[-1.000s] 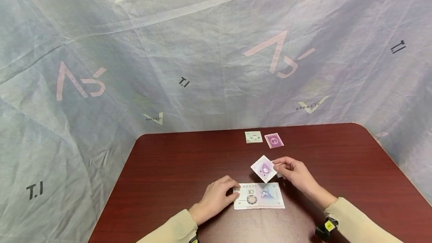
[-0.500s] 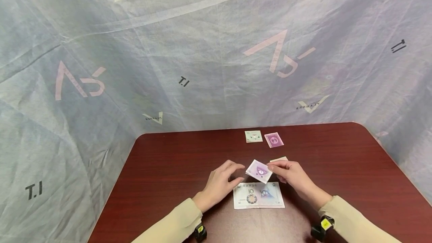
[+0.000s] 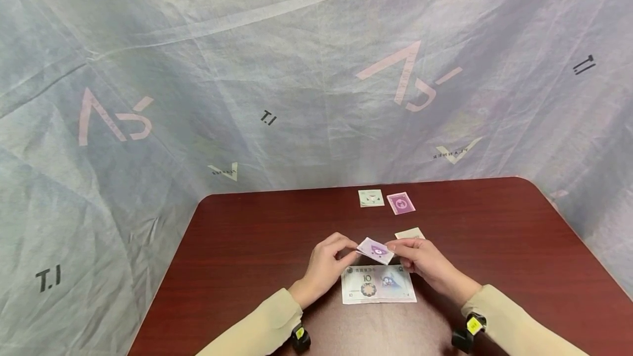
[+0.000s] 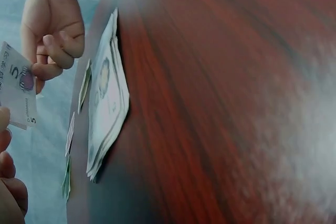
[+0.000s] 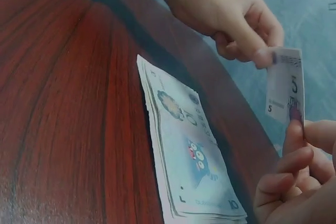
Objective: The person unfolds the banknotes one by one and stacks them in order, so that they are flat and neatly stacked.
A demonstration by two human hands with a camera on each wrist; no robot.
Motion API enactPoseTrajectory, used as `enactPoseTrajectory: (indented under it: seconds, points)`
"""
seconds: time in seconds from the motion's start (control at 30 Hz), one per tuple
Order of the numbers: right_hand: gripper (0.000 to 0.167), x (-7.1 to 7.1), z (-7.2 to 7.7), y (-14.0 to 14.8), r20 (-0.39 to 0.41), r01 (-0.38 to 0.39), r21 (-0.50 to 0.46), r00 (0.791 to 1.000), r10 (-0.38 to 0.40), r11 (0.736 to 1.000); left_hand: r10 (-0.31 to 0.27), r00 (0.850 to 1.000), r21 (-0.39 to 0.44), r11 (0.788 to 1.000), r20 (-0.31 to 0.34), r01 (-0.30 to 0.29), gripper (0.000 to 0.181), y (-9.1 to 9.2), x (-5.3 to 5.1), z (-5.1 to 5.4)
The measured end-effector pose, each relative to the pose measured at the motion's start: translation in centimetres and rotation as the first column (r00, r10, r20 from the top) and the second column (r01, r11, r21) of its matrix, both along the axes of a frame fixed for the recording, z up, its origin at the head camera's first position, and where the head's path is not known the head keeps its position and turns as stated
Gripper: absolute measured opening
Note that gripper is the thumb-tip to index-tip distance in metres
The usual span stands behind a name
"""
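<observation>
Both hands hold a purple play-money banknote (image 3: 377, 251) marked 5, with a second layer showing beneath its edge. My left hand (image 3: 326, 264) pinches its left corner between thumb and fingers, plain in the right wrist view, where that hand (image 5: 231, 22) is at the top. My right hand (image 3: 429, 265) pinches the opposite end, its other fingers curled under. Below, on the table, lies a stack of larger banknotes (image 3: 356, 284) marked 10; its layered edges show in the left wrist view, where the stack (image 4: 107, 103) stands out against the wood.
A pale note (image 3: 409, 233) lies just behind my right hand. Farther back on the dark red table (image 3: 257, 235) are a green note (image 3: 371, 198) and a purple note (image 3: 401, 202), side by side. A grey cloth (image 3: 316, 98) hangs along the table's back and sides.
My left hand has left the stack of 10 notes and risen to take the purple banknote's corner. My right hand has brought that note left and tilted it flatter, uncovering the pale note behind.
</observation>
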State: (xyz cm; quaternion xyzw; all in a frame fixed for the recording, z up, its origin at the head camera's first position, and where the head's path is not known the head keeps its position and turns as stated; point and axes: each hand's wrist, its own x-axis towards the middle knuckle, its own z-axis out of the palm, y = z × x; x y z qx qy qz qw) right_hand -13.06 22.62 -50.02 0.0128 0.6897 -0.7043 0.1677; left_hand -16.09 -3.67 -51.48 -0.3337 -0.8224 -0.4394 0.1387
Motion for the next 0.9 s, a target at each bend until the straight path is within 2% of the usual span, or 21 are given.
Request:
enactPoseTrajectory:
  seconds: [0.13,0.23,0.4,0.63,0.8,0.9]
  points:
    - [0.034,0.0,-0.43,-0.03,-0.034,-0.05,0.04,0.998,0.052,0.998,-0.046,0.995,0.106,0.994,0.091,0.036,0.007,0.16,-0.11,-0.05]
    - [0.037,0.06,-0.67,-0.12,-0.041,-0.071,0.062,0.996,0.074,0.996,-0.057,0.987,0.135,0.99,0.151,0.037,0.007,0.2,0.01,-0.02]
    - [0.041,0.15,-0.76,-0.2,-0.043,-0.109,0.059,0.993,0.111,0.992,-0.052,0.982,0.138,0.99,0.183,0.027,0.011,0.21,0.25,-0.08]
    - [0.031,0.35,-0.78,-0.34,-0.097,-0.129,0.128,0.985,0.142,0.983,-0.049,0.978,0.116,0.993,0.203,0.026,0.003,0.35,0.37,-0.09]
    - [0.027,0.28,-0.68,-0.44,-0.216,-0.082,0.238,0.967,0.135,0.968,-0.066,0.967,0.13,0.991,0.245,0.035,0.006,0.38,0.42,-0.2]
    - [0.023,0.11,-0.41,-0.42,-0.322,-0.029,0.297,0.938,0.129,0.954,-0.065,0.962,0.136,0.99,0.264,0.03,0.005,0.39,0.44,-0.17]
